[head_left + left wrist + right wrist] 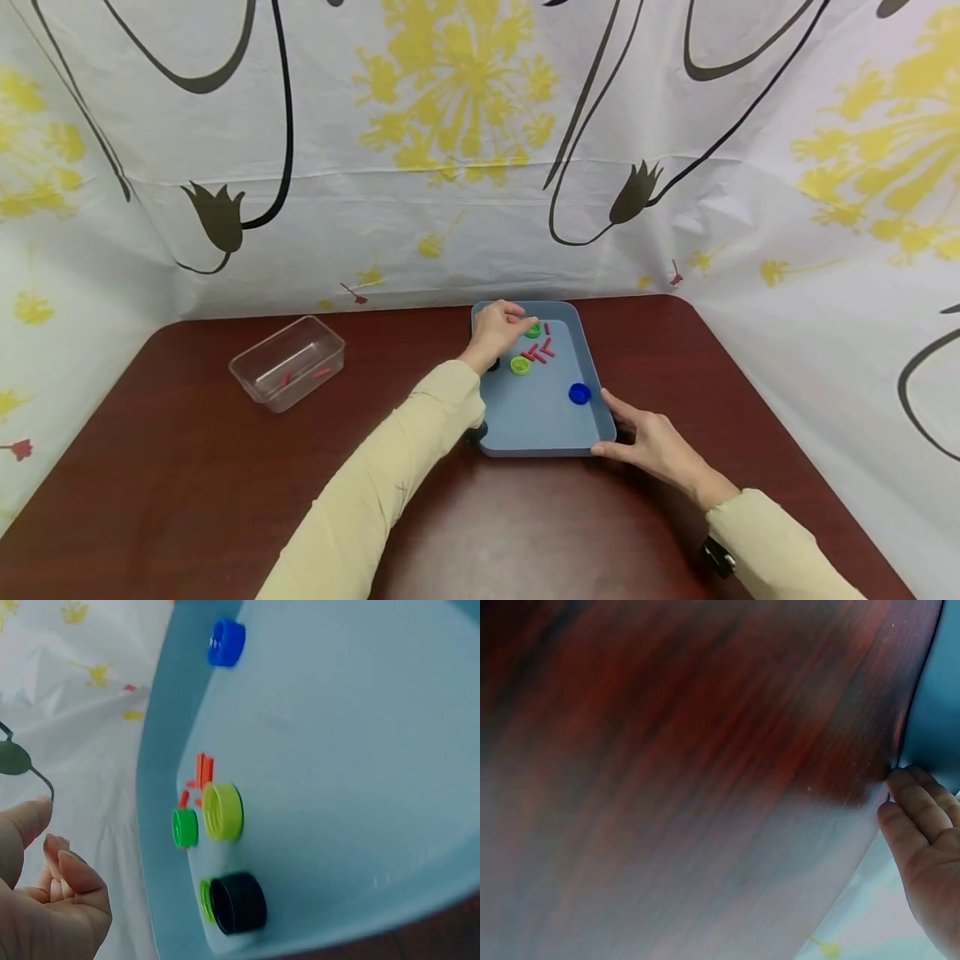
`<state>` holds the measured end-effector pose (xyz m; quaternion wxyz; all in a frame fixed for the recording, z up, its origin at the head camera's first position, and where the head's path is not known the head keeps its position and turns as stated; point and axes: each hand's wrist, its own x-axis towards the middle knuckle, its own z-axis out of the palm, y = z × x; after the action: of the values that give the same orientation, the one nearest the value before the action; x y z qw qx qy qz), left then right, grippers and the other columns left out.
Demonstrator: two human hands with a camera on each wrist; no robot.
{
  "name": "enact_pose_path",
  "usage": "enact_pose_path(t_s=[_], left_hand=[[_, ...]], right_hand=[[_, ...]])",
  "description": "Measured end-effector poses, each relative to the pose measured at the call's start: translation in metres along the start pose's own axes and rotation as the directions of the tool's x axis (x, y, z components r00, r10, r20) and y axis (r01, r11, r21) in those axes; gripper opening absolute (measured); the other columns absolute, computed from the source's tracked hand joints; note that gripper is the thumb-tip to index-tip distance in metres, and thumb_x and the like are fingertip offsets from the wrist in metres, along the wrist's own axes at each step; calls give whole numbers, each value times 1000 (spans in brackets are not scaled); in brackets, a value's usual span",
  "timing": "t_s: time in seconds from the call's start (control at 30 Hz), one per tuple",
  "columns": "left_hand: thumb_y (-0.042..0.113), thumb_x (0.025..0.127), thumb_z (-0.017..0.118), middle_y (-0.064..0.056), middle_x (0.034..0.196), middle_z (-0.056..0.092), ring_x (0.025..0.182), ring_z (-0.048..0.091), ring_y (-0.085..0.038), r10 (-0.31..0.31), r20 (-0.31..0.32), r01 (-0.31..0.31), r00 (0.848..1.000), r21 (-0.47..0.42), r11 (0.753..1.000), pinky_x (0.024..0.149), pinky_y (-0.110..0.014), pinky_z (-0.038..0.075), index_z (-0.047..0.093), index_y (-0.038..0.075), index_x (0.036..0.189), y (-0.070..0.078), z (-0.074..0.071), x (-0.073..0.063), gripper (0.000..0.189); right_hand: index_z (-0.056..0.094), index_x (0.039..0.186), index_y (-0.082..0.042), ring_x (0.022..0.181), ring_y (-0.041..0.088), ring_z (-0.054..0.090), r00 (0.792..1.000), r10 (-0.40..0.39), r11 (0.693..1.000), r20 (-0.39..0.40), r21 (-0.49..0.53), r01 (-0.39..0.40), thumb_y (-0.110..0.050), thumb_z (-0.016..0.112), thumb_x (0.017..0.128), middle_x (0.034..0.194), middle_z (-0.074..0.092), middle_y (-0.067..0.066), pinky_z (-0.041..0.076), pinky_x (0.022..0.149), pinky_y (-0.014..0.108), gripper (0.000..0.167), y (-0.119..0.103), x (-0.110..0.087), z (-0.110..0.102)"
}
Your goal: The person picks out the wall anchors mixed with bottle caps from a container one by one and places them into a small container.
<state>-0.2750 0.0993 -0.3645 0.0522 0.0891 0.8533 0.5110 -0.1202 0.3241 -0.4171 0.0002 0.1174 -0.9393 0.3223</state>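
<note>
A blue-grey tray holds a blue cap, a green cap, a yellow-green cap and several small red sticks. My left hand hovers over the tray's far left part, near the green cap. In the left wrist view its thumb and fingers stand apart, nothing visible between them. A black cap lies there with a light green one partly hidden behind it. My right hand touches the tray's near right corner, its fingers extended along the outer wall.
A clear plastic box with a few red sticks in it stands on the dark wooden table, left of the tray. Behind the table hangs a white cloth with flower patterns.
</note>
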Motion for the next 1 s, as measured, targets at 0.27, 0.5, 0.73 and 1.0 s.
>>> enact_pose_path(t_s=[0.27,0.5,0.73,1.0], left_hand=[[30,86,69,-10,103,67,94,62,-22,-32,-29,34,999,64,997,78,-33,51,64,6,107,-7,5,0,32],[32,86,68,-10,106,60,94,57,-21,-55,-52,60,997,106,993,78,-30,49,58,4,113,-7,24,-4,41],[33,87,66,-15,109,52,94,53,-26,-63,-99,71,993,81,994,82,-37,47,53,3,114,-8,32,-3,42],[32,88,65,-14,106,54,85,52,-23,-87,-65,92,994,82,992,72,-32,47,59,1,97,-10,32,-4,33]], right_hand=[[34,143,2,111,35,60,1000,-1,1000,3,-2,1,-38,74,78,133,50,26,51,83,41,87,-1,0,-3],[34,143,2,111,35,59,1000,-8,1000,1,19,8,-37,74,78,133,50,27,51,83,41,86,0,0,-1],[35,143,1,113,35,58,1000,-19,1000,-15,7,19,-38,75,78,136,48,25,52,82,37,85,1,-1,1],[35,144,0,113,36,58,1000,-15,999,-3,30,15,-38,74,79,136,47,25,52,81,37,85,3,-2,0]])
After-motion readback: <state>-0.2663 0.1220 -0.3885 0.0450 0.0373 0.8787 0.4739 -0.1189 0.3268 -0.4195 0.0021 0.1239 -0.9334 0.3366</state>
